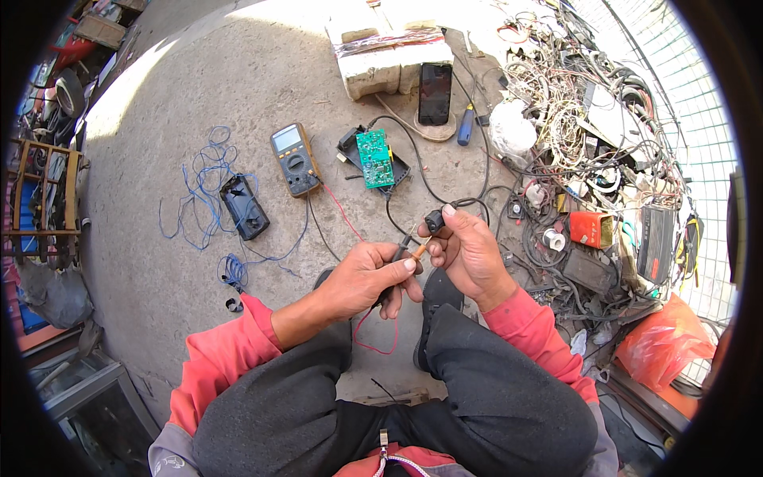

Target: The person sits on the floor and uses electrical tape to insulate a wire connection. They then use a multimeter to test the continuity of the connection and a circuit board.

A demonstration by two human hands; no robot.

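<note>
My left hand (367, 274) is closed round two test probes, a black probe (402, 248) and an orange-looking probe (420, 251). Their tips point up at a black plug (434, 221), pinched between the thumb and fingers of my right hand (474, 253). Whether the tips touch the plug's contacts is too small to tell. A red lead and a black lead run from a grey and orange multimeter (294, 161) on the ground. Ahead of my hands, a green circuit board (373, 157) rests on an open black case (399, 171) with black cables attached.
A black case half (244, 208) lies beside tangled blue wire (208, 191) on the left. Farther off, a phone (435, 94) leans against a pale block (381, 65), near a blue screwdriver (466, 127). Heaped cables (584, 119) and a red box (590, 229) fill the right.
</note>
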